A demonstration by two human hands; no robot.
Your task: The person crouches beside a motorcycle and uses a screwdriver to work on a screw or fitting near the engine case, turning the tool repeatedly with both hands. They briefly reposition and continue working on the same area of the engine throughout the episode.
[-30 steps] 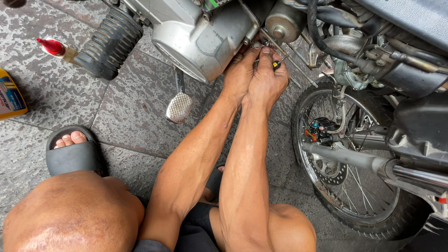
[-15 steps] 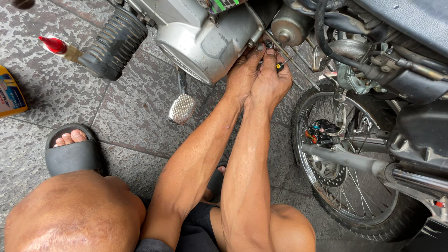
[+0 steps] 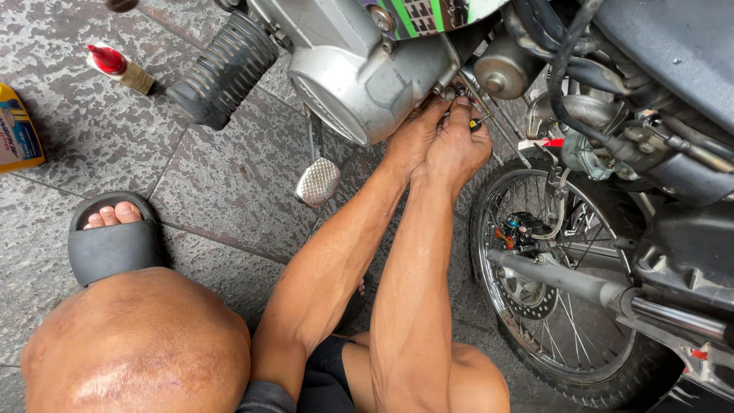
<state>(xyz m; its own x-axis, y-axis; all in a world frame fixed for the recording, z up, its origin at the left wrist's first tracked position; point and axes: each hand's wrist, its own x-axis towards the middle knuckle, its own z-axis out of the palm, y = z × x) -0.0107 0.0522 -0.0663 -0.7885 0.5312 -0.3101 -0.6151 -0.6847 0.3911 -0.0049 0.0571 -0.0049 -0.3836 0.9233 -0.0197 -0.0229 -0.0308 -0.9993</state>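
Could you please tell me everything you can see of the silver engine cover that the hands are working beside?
The silver engine cover is a rounded casing of dull, cast-looking metal with a smooth domed face and a few scuffs. It sits low on the motorcycle, above the grey paving, beside a black ribbed footpeg rubber, with a chequered metal pedal below. The left hand and right hand press together at its rear lower edge, the right gripping a small dark tool.

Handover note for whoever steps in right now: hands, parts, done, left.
Left hand: fingertips pressed on the fitting at the rear edge of the silver engine cover.
Right hand: closed on a small screwdriver, tip at the same spot.
Motorcycle upright, wheel to the right; small red-capped bottle on the tiles, upper left.
Done: cannot tell. Left: fastener work at the cover, unfinished.
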